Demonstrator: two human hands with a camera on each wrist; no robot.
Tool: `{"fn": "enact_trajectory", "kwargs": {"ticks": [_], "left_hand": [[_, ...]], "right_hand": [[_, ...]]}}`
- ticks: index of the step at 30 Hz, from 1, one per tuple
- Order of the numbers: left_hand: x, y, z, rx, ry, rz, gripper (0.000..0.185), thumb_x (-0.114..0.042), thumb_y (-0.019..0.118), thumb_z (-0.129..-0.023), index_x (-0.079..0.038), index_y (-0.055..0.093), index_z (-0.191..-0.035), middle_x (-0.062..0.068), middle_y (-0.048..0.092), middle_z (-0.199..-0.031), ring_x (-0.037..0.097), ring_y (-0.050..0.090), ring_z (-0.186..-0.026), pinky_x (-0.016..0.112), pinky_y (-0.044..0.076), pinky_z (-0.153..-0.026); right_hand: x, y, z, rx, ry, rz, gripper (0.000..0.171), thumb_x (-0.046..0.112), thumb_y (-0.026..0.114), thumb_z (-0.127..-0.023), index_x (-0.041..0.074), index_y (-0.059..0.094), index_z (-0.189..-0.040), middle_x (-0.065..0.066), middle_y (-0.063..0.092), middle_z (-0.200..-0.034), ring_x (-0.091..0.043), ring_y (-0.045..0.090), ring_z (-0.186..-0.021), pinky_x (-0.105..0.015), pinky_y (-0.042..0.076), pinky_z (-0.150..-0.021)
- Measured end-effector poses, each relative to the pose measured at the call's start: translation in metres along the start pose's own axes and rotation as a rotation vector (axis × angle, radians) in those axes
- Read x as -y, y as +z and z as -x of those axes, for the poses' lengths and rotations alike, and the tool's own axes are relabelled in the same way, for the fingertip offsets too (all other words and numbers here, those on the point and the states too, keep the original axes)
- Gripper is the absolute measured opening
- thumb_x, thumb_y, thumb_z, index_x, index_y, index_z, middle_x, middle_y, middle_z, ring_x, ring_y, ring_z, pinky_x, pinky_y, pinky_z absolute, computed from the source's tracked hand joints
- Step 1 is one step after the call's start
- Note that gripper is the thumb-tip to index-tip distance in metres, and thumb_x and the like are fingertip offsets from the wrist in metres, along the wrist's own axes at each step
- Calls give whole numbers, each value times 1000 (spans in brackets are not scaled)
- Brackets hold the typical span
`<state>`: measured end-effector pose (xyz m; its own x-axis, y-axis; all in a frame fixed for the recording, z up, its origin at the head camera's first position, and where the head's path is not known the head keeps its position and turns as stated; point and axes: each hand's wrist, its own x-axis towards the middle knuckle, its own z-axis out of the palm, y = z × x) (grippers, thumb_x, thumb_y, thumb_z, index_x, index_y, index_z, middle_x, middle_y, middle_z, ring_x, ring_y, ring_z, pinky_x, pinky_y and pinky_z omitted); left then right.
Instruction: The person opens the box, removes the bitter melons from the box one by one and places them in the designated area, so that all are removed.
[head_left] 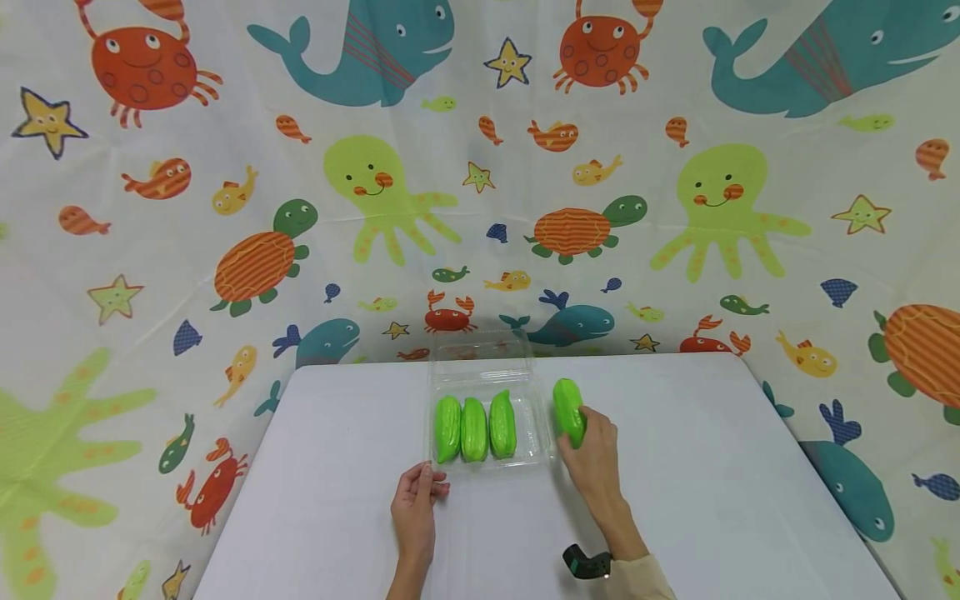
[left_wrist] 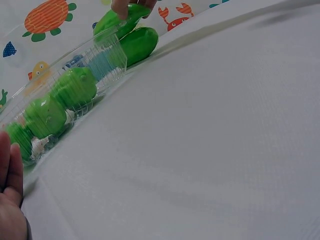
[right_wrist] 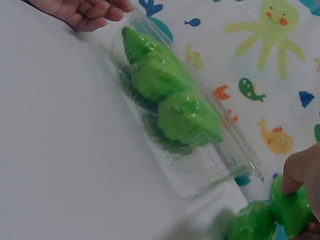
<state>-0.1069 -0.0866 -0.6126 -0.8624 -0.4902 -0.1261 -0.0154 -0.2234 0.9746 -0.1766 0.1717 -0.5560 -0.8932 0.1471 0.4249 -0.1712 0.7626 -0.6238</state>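
**A hand grips a green veggie beside the clear box**

The right hand [head_left: 595, 450] pinches a green veggie [left_wrist: 107, 25] between its thumb and fingers, just right of the clear box [head_left: 534, 433]. The left hand [head_left: 417, 496] is by the box's near left corner. Its fingers are loose and seem to grip nothing; it is hard to tell if they touch the plastic. Three more veggies [head_left: 474, 429] lie side by side in the box, and the right part of its floor is bare. Its lid [head_left: 480, 358] is open on the far side.

To hold the veggie well, the fingers should squeeze softly, as the shiny skin may be slippery. It is best kept above the box wall and away from its neighbor. The left hand can help by keeping the corner steady, since the box looks light.

From the head, the green on the right looks like nearly one lump. The left wrist view shows two: the held veggie, and below it a second veggie [left_wrist: 140, 46] resting on the white table [head_left: 337, 467]. Only the head view shows the open lid clearly.
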Motion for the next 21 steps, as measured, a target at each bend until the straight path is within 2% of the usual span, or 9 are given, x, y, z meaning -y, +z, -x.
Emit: {"fn": "enact_trajectory", "kwargs": {"ticks": [6, 15, 21], "left_hand": [[1, 0, 0, -4, 5, -3, 35, -26, 59, -102, 6, 58, -118, 0, 71, -83, 9, 68, -68, 23, 61, -70], [-1, 0, 1, 5, -12, -6, 39, -28, 59, -103, 6, 56, -121, 0, 71, -86, 9, 68, -71, 22, 61, -72], [-1, 0, 2, 1, 0, -6, 39, -28, 59, -103, 7, 57, -120, 2, 71, -85, 9, 68, -70, 22, 61, -71]], "right_hand": [[-5, -4, -1, -4, -2, 2, 51, 4, 73, -77, -10, 57, -123, -28, 61, -113, -39, 54, -97, -46, 52, -74], [-14, -5, -2, -50, -38, 6, 51, 0, 75, -73, -11, 58, -120, -29, 62, -111, -39, 55, -94, -46, 52, -71], [-16, -9, -2, -13, 4, 10, 51, 1, 73, -76, -11, 56, -123, -29, 60, -114, -39, 54, -96, -47, 51, -73]]}}
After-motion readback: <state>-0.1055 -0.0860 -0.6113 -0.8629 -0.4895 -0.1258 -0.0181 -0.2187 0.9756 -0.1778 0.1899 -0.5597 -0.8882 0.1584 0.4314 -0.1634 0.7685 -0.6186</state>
